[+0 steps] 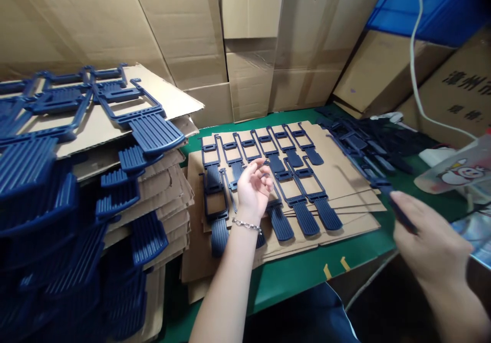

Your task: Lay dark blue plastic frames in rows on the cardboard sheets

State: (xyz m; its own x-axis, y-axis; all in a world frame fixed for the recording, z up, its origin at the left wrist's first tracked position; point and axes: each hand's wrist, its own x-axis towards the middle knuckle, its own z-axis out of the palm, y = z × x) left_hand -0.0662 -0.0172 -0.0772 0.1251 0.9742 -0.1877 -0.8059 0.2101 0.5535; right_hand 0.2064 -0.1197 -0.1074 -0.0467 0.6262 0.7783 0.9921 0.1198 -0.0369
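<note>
My left hand (pixel 255 187) is palm up over the rows of parts, its fingers loosely curled and nothing visible in them. Under and around it, dark blue plastic frames with ribbed paddle ends (pixel 307 218) lie in two rows on cardboard sheets (pixel 345 179). My right hand (pixel 429 241), somewhat blurred, grips a dark blue plastic piece (pixel 402 214) at the right side of the table. Its far end points toward a heap of loose dark plastic parts (pixel 360 141); the fingers hide some of it.
On the left rises a tall stack of cardboard layers (pixel 169 184) with blue ribbed parts (pixel 157 133) sticking out. Cardboard panels (pixel 184 31) stand behind the green table (pixel 284 287). At right are a printed plastic bag (pixel 460 174), a white cable (pixel 414 67) and a blue bin (pixel 429 10).
</note>
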